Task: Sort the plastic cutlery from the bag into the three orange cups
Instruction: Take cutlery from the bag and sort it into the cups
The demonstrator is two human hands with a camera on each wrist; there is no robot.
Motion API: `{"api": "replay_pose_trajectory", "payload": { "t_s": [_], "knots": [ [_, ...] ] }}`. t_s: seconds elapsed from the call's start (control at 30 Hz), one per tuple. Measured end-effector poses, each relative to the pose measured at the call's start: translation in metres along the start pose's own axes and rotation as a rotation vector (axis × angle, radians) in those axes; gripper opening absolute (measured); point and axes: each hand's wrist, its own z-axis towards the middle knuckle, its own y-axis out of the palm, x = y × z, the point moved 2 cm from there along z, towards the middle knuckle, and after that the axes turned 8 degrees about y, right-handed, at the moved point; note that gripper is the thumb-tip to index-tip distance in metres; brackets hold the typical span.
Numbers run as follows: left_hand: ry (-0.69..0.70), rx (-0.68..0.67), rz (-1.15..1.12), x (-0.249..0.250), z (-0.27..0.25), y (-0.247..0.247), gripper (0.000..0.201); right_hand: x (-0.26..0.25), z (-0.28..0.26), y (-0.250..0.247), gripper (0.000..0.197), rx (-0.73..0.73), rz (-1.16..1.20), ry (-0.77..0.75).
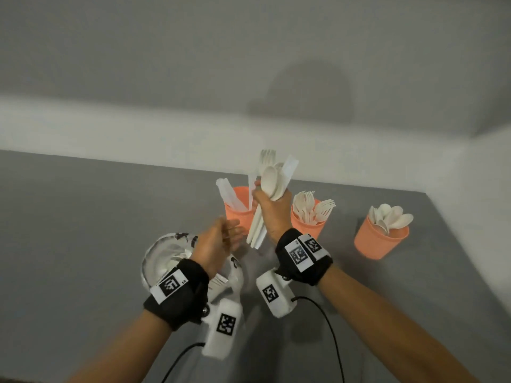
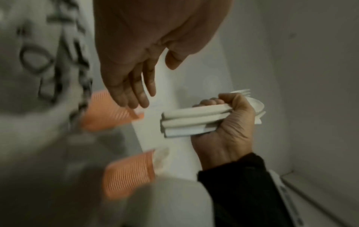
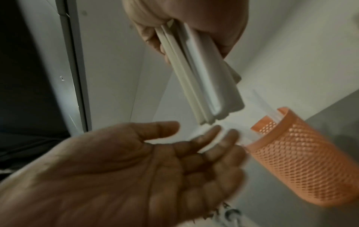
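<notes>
My right hand (image 1: pixel 272 205) grips a bundle of white plastic cutlery (image 1: pixel 272 178) upright above the table: forks, spoons and knives mixed, handles pointing down (image 3: pixel 196 86). My left hand (image 1: pixel 221 236) is open, palm up, just left of the handle ends (image 2: pixel 186 121), holding nothing. Three orange cups stand behind. The left cup (image 1: pixel 237 214) holds knives, the middle cup (image 1: pixel 305 223) forks, and the right cup (image 1: pixel 380 239) spoons. The clear plastic bag (image 1: pixel 166 258) lies under my left wrist with a few white pieces inside.
The grey table (image 1: pixel 83 230) meets a white wall (image 1: pixel 138 128) behind the cups, and its right edge runs past the spoon cup. Black cables (image 1: pixel 331 327) trail from the wrist cameras toward me.
</notes>
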Motion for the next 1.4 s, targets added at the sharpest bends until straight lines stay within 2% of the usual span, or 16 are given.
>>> {"api": "replay_pose_trajectory", "payload": {
  "t_s": [0.1, 0.2, 0.33, 0.4, 0.5, 0.57, 0.67, 0.7, 0.77, 0.83, 0.9, 0.97, 1.03, 1.1, 1.2, 1.4],
  "knots": [
    [-0.295, -0.151, -0.157, -0.018, -0.002, 0.031, 0.051, 0.004, 0.003, -0.017, 0.012, 0.095, 0.029, 0.0],
    [-0.376, -0.222, -0.323, -0.021, -0.001, 0.059, 0.057, 0.013, 0.0, -0.028, 0.015, 0.146, 0.073, 0.02],
    [-0.361, -0.283, -0.228, -0.023, -0.003, 0.084, 0.058, 0.025, -0.007, -0.044, 0.023, 0.185, 0.033, 0.025],
    [-0.337, -0.344, -0.096, -0.026, -0.006, 0.09, 0.071, 0.032, -0.003, -0.052, 0.03, 0.238, -0.026, 0.02],
    [-0.093, -0.4, 0.178, -0.026, -0.003, 0.095, 0.089, 0.028, -0.004, -0.06, 0.029, 0.254, -0.122, 0.008],
    [0.041, -0.383, 0.317, -0.022, 0.002, 0.1, 0.088, 0.028, -0.013, -0.063, 0.022, 0.145, -0.098, 0.038],
    [0.13, -0.243, 0.328, -0.014, 0.014, 0.107, 0.031, 0.035, -0.028, -0.067, 0.022, -0.012, -0.51, 0.106],
    [0.113, -0.201, 0.301, -0.013, 0.019, 0.108, 0.028, 0.038, -0.027, -0.069, 0.024, -0.004, -0.64, 0.079],
    [0.078, -0.157, 0.266, -0.013, 0.027, 0.105, 0.036, 0.036, -0.023, -0.07, 0.017, -0.046, -0.646, 0.0],
    [0.062, -0.248, 0.296, -0.014, 0.03, 0.105, 0.033, 0.039, -0.012, -0.075, 0.019, -0.158, -0.507, 0.08],
    [0.034, -0.46, 0.334, -0.011, 0.027, 0.108, 0.033, 0.042, -0.007, -0.081, 0.024, -0.36, -0.293, 0.305],
    [-0.013, -0.61, 0.336, -0.01, 0.027, 0.109, 0.045, 0.043, -0.007, -0.086, 0.023, -0.508, -0.121, 0.466],
    [-0.036, -0.685, 0.332, -0.013, 0.031, 0.108, 0.059, 0.043, -0.01, -0.088, 0.022, -0.56, 0.005, 0.595],
    [-0.065, -0.712, 0.324, -0.015, 0.034, 0.108, 0.062, 0.044, -0.013, -0.09, 0.018, -0.563, 0.069, 0.668],
    [-0.125, -0.726, 0.286, -0.016, 0.037, 0.106, 0.042, 0.046, -0.017, -0.091, 0.019, -0.535, 0.014, 0.674],
    [-0.041, -0.48, 0.363, -0.018, 0.046, 0.096, 0.057, 0.057, -0.011, -0.09, 0.008, -0.203, -0.061, 0.413]
  ]
}}
